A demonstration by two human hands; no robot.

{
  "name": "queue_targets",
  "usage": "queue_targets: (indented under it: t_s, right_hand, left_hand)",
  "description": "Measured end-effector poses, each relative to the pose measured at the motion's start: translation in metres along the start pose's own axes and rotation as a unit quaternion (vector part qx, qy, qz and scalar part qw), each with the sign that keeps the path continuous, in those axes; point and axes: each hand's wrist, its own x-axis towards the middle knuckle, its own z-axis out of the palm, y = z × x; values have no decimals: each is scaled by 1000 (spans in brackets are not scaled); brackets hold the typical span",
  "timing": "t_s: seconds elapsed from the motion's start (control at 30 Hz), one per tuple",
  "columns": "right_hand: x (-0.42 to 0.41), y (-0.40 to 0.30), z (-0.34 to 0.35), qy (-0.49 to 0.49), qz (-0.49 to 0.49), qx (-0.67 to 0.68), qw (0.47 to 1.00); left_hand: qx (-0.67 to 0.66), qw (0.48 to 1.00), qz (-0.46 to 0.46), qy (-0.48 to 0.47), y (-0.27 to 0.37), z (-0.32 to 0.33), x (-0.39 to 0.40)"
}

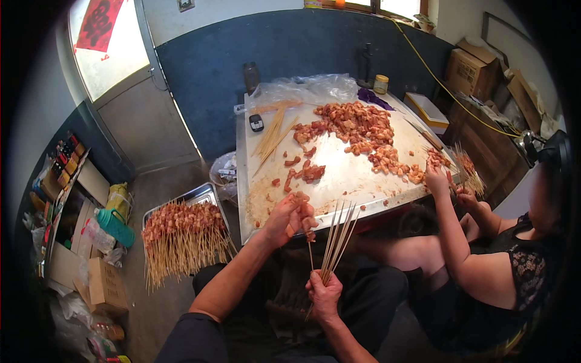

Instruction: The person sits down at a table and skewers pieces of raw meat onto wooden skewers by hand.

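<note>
My left hand [287, 218] grips chunks of raw meat [308, 221] at the upper end of a thin wooden skewer [311, 256], just off the table's near edge. Below it and to the right, my right hand [325, 292] is closed around that skewer's lower part and a fanned bundle of bare skewers [338, 240]. Loose meat pieces [312, 172] lie on the metal-topped table [336, 181], with a large heap of cut meat [358, 125] farther back. More bare skewers [274, 136] rest at the table's left side. Loaded meat skewers [184, 227] fill a metal tray [209, 193] at left.
At right a seated person [481, 272] holds meat and skewers; a knife [429, 136] lies near their hands. A mobile phone [256, 122], clear plastic sheeting [313, 88] and a lidded jar [381, 84] are on the table. A bin [224, 174] stands beside it.
</note>
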Motion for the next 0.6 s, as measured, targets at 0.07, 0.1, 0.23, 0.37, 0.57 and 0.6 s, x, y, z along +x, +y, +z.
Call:
queue_targets:
  t_s: [0.07,0.1,0.23,0.37,0.57,0.6]
  right_hand:
    - [-2,6,-1,-4,2,-22,1000]
    - [-5,12,3,0,-12,-24,1000]
    - [-8,20,11,5,-37,-7,999]
    - [-4,5,15,-3,-44,-21,999]
    - [-5,1,13,4,-54,-50,997]
    - [-5,2,13,8,-62,-47,997]
  left_hand:
    - [-25,999,-37,-9,-3,-3,0]
    - [-17,999,-39,-3,-7,-6,2]
    - [22,999,-34,14,-19,-2,2]
    - [-30,999,5,-37,-17,-17,6]
    - [101,994,-9,-47,-14,-15,-1]
    - [100,994,-10,-48,-15,-12,-4]
